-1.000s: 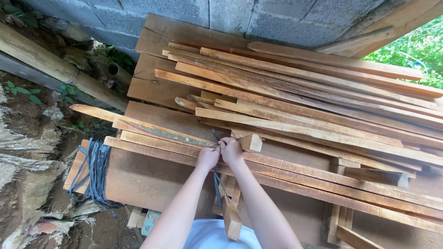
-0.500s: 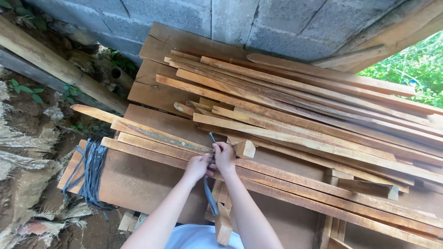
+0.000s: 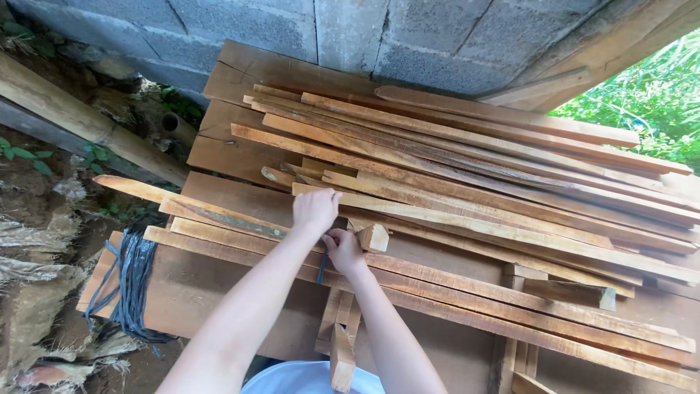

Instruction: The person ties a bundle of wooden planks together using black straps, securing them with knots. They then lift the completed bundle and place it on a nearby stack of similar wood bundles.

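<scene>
Long wooden slats [image 3: 467,190] lie stacked on a plank table [image 3: 219,292] against a block wall [image 3: 350,29]. Left hand [image 3: 315,210] rests closed over the slat ends. Right hand [image 3: 344,250], just below it, pinches a dark strap [image 3: 321,270] that hangs down between the slats. A bundle of grey straps [image 3: 131,284] lies well apart at the table's left end.

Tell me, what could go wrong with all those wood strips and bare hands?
The rough wooden strips could give splinters, since the left hand and right hand are bare. The loose stack leans unevenly, so strips might slide. The dark strap by the right hand could slip or pinch fingers.
</scene>
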